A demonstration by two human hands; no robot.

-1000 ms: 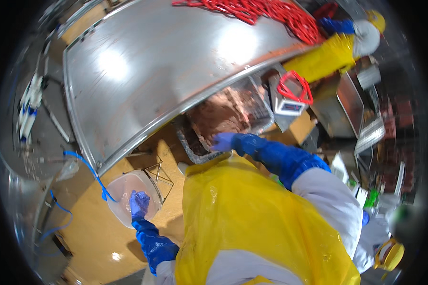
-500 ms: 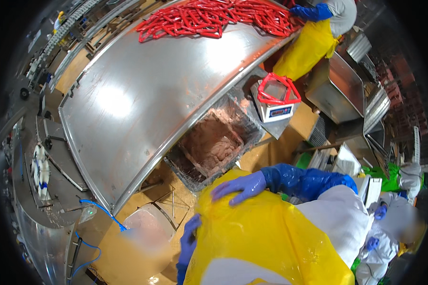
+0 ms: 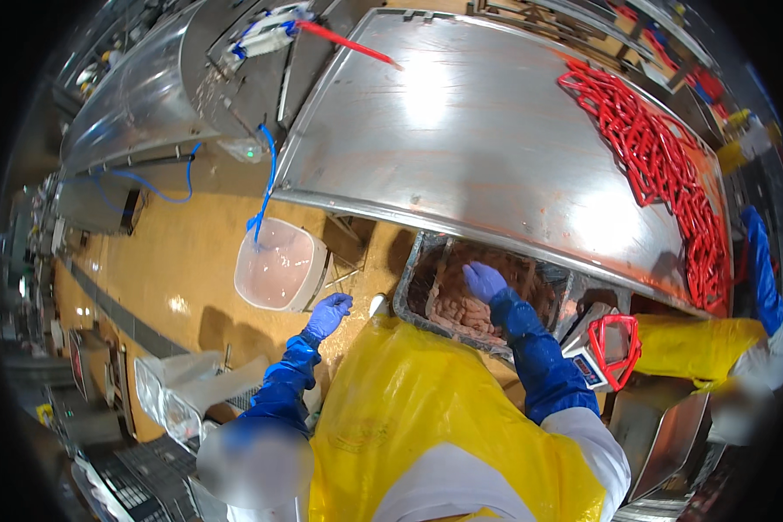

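- I have the left hand (image 3: 328, 316) half open, empty, near the white bucket (image 3: 313, 283).
- I have the right hand (image 3: 484, 282) over the pinkish paste (image 3: 461, 311); its grip I cannot tell.
- Paste location: inside the grey tub (image 3: 420, 321), beside the steel table (image 3: 461, 130).

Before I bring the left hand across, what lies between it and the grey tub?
In the head view, a small white object and tan floor show between the left hand and the grey tub; what the object is, I can't tell.
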